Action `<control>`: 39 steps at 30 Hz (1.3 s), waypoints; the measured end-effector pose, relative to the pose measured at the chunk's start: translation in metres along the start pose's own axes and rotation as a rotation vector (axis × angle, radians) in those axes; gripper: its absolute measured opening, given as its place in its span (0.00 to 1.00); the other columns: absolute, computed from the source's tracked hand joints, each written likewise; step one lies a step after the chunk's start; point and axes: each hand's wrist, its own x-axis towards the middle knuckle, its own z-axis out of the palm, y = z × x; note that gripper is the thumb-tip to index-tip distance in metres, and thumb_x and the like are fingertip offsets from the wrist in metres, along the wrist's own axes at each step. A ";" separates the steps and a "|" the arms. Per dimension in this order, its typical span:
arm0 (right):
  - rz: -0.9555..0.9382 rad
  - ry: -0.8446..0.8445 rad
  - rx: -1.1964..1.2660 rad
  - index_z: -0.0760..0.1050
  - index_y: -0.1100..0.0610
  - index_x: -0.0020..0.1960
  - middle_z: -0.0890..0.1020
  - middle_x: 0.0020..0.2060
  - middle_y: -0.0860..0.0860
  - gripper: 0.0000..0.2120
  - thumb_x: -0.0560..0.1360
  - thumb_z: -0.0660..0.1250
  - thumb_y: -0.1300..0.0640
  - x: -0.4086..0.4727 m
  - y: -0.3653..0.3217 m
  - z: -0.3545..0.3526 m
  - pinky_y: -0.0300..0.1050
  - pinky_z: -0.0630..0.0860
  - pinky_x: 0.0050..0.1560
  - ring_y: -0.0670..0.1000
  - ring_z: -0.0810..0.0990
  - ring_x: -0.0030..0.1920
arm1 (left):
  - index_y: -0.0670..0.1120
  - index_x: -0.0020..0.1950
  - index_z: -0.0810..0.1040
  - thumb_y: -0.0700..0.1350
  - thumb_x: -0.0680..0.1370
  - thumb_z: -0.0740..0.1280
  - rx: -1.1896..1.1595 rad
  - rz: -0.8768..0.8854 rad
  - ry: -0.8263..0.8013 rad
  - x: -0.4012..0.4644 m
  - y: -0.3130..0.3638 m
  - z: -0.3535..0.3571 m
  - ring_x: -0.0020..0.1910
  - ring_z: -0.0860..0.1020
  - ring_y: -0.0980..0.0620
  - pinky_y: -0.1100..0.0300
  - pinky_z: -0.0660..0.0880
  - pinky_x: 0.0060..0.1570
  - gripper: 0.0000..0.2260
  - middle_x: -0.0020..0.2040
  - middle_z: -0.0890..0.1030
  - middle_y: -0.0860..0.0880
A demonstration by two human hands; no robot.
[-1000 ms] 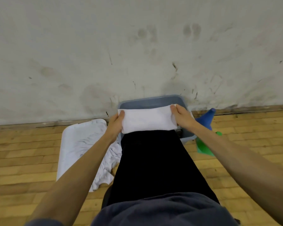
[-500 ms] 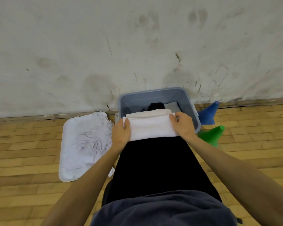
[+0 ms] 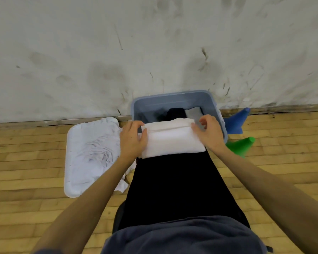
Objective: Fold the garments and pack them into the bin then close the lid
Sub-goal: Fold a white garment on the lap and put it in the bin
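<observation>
Now | left hand [image 3: 133, 139] and right hand [image 3: 210, 133] each pinch an end of the folded white garment [image 3: 170, 141] on the lap | best: keep both ends level, lower flat into the grey bin [image 3: 173, 99] beside the black piece.

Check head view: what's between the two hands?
The folded white garment spans the gap between left hand and right hand, resting on the lap; nothing else there.
</observation>
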 end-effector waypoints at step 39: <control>0.450 -0.435 0.978 0.75 0.65 0.65 0.81 0.60 0.61 0.20 0.74 0.69 0.64 0.126 -0.057 -0.002 0.55 0.80 0.54 0.62 0.80 0.59 | 0.40 0.58 0.77 0.40 0.73 0.70 -1.104 -0.551 -0.515 0.136 0.026 -0.026 0.54 0.81 0.43 0.51 0.79 0.51 0.14 0.57 0.81 0.42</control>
